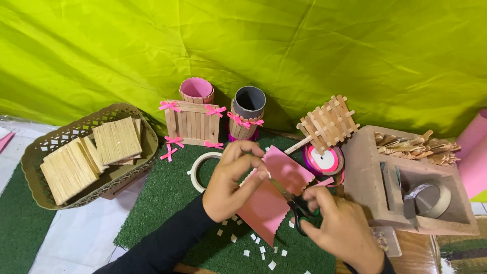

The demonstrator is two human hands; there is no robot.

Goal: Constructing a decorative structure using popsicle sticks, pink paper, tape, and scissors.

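Materials and finishes, work surface under head camera.
Pink paper sheet (266, 200): matt, thin, zigzag-cut edge; held by left hand (231, 180). Scissors (299, 210) in right hand (345, 228): metal blades, dark plastic handles. Craft-stick panels (116, 139): pale bare wood, in a glossy plastic lattice basket (38, 187). Turf mat (167, 198): rough green synthetic pile. Ribbon spool (324, 160): glossy satin. Backdrop (253, 50): creased yellow-green cloth.

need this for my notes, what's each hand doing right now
Left hand: closed, pinching the pink paper sheet.
Right hand: closed around the scissors, blades on the sheet.
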